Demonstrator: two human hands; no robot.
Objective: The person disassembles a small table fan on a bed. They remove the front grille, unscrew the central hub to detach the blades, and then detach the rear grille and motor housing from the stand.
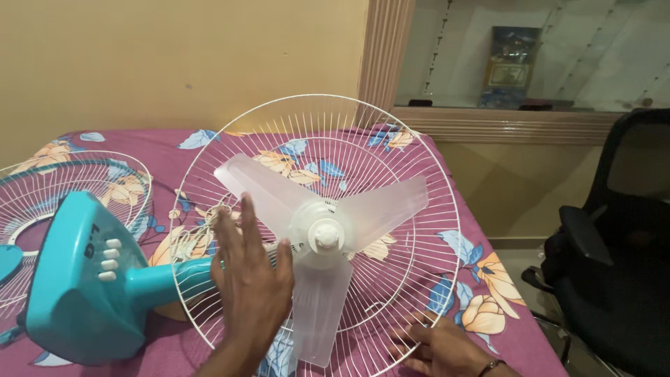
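Left hand is held flat and open, fingers spread, against the clear fan blade; nothing is gripped. Right hand is curled on the lower rim of the white wire guard. Fan lies on the flowered bedcover, teal base leftward. Blade seating appears in hand; steady rim support is called for next.

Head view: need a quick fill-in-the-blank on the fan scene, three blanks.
1. The translucent fan blade has ___ vanes.
2. The fan base with white buttons is coloured ___.
3. The right hand grips the lower rim of the white wire ___, while the left hand lies flat, open, over its front.

Missing words: three; teal; guard
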